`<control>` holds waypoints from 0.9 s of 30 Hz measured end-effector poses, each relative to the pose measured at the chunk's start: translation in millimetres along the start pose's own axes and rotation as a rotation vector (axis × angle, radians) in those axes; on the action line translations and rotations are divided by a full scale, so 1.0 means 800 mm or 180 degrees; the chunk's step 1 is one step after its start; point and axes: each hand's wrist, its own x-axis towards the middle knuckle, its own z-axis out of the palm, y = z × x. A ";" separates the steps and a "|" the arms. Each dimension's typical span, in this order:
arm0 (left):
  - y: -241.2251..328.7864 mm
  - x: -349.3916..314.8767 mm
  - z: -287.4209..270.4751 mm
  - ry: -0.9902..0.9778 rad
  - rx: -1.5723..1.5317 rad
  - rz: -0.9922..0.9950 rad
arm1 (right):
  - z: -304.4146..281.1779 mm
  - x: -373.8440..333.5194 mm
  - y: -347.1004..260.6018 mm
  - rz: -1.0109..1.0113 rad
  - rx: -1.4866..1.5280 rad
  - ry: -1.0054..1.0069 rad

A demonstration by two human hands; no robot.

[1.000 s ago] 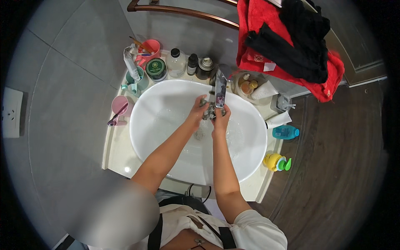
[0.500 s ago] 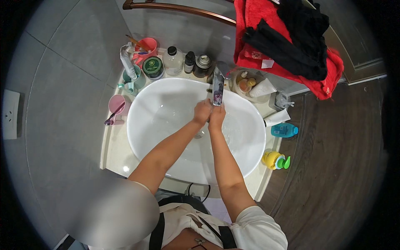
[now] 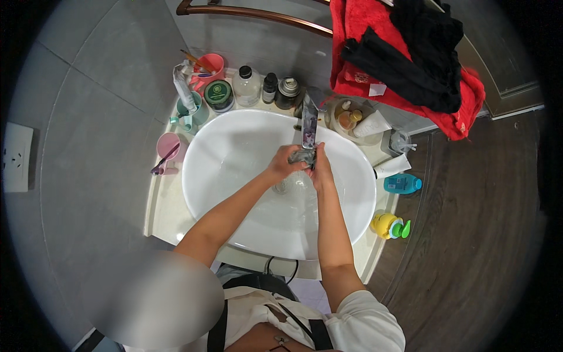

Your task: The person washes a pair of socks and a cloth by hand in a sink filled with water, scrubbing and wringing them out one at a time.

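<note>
Under the spout of the chrome faucet [image 3: 308, 126], both my hands are over the white oval basin [image 3: 220, 214]. Between them is a small dark grey, wet-looking thing [image 3: 301, 156]; its kind cannot be made out. My left hand [image 3: 283, 163] grips it from the left with bent fingers. On the other side my right hand [image 3: 319, 168] closes on its right end, the thumb up near the spout. Parts of the thing are covered by my fingers. Water wets the bowl near the drain [image 3: 280, 186].
Along the back rim stand a green-lidded jar [image 3: 218, 94], a clear bottle [image 3: 246, 88] and dark bottles. Cups, including a pink one [image 3: 168, 145], line the left. At right are a blue bottle [image 3: 402, 183] and a yellow pump bottle [image 3: 387, 225]. A red towel [image 3: 363, 53] hangs above.
My hands, pressed together under the spout before, have moved apart slightly, the right one to the right. The grey thing between them now shows.
</note>
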 end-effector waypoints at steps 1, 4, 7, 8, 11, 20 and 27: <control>0.008 0.001 -0.006 -0.0003 0.0001 0.0000 | 0.001 -0.003 0.001 0.0000 0.0003 0.0001; 0.027 0.007 -0.026 0.0132 -0.2852 -0.1957 | 0.001 -0.017 0.002 -0.0075 -0.0344 -0.0084; 0.037 0.009 -0.042 0.0382 -0.2764 -0.2116 | -0.015 -0.019 -0.002 -0.0253 -0.1005 -0.0435; 0.043 0.010 -0.047 0.0555 -0.2980 -0.2112 | -0.023 -0.012 0.001 -0.0270 -0.1135 -0.0639; 0.061 0.014 -0.051 0.0672 -0.3096 -0.2041 | -0.024 -0.003 0.013 -0.0270 -0.1056 -0.0635; 0.090 0.013 -0.066 0.0265 -0.1187 -0.1790 | 0.000 0.019 0.055 0.0419 0.1712 -0.1200; 0.088 0.006 -0.079 0.0330 0.0954 -0.1079 | 0.032 0.001 0.055 -0.0089 0.1242 -0.1647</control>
